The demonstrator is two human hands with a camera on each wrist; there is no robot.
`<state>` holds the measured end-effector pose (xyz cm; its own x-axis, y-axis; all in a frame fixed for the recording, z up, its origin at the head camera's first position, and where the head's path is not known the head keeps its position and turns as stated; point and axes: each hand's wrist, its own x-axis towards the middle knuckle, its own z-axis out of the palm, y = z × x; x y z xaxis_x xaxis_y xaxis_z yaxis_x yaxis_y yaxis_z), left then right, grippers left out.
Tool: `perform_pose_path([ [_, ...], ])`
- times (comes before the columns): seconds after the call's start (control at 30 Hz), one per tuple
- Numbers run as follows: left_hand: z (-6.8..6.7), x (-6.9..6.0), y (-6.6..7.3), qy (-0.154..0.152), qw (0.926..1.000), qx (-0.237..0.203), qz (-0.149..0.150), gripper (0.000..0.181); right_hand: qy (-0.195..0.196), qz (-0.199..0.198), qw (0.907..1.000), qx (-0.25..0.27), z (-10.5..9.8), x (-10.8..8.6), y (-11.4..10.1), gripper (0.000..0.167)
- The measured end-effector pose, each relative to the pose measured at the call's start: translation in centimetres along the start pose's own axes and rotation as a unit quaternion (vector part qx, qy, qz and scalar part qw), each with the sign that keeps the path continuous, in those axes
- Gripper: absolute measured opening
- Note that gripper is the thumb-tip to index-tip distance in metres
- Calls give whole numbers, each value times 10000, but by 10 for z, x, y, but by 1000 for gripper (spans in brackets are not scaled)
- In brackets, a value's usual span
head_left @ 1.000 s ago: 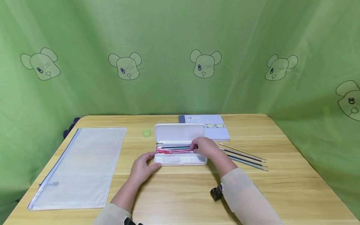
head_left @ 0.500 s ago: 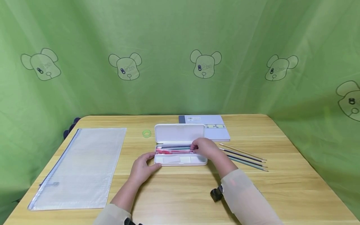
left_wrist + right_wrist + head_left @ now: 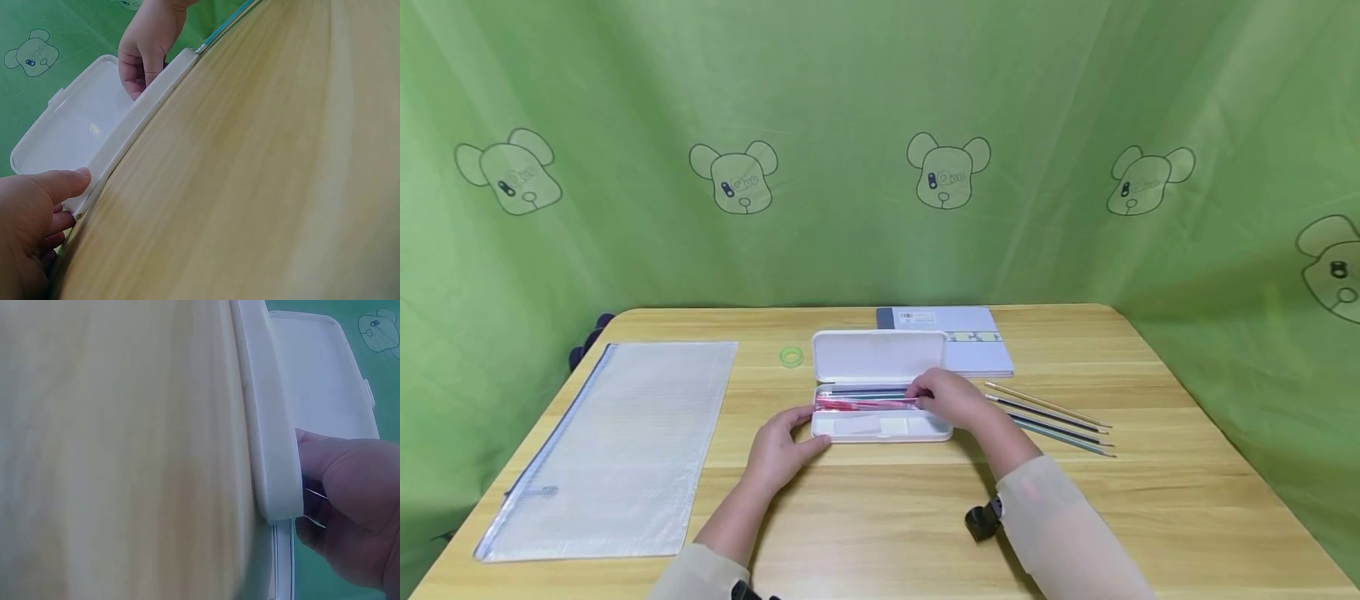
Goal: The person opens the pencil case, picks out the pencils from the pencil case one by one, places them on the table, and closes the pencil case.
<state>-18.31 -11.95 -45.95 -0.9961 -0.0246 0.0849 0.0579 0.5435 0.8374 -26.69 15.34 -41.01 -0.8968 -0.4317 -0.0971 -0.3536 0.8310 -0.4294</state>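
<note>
White and open, the pencil case [image 3: 928, 426] has its near left corner in the grip of the left hand [image 3: 780, 450], thumb against the front edge and fingers round the left end. The right hand [image 3: 951, 397] reaches into the case near its right end, fingers bent downward among the pens; its fingertips are hidden behind the case wall in both wrist views, so I cannot tell whether they pinch anything. Beside those fingers lie red pens [image 3: 865, 405], along the middle of the case, with dark pencils [image 3: 867, 392] behind them. Nearer the front, a small white block [image 3: 857, 424] sits in the shallow tray. The lid [image 3: 880, 356] stands raised at the back.

Just right of the case, four loose pencils [image 3: 1047, 413] fan out on the desk [image 3: 880, 517], one gold, two dark, one teal. Behind the case, partly covered by the lid, is a pale lilac notebook [image 3: 973, 356] with a patterned band across it. Left of the lid rests a green ring [image 3: 791, 364]. Farther left, well apart from the case, a translucent zip pouch [image 3: 610, 450] lies flat with a blue edge. Beyond the desk hangs a green curtain [image 3: 842, 83] printed with bear faces.
</note>
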Motion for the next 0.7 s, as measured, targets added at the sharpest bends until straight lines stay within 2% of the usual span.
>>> perform_pose_path([
  [0.4,0,-1,1,-2,10000,-13,-34,54,448,-225,9987,106,-3,-8,14,17],
  [0.7,0,-1,2,-23,10000,-26,-52,54,454,-238,9972,544,-11,-18,20,17],
])
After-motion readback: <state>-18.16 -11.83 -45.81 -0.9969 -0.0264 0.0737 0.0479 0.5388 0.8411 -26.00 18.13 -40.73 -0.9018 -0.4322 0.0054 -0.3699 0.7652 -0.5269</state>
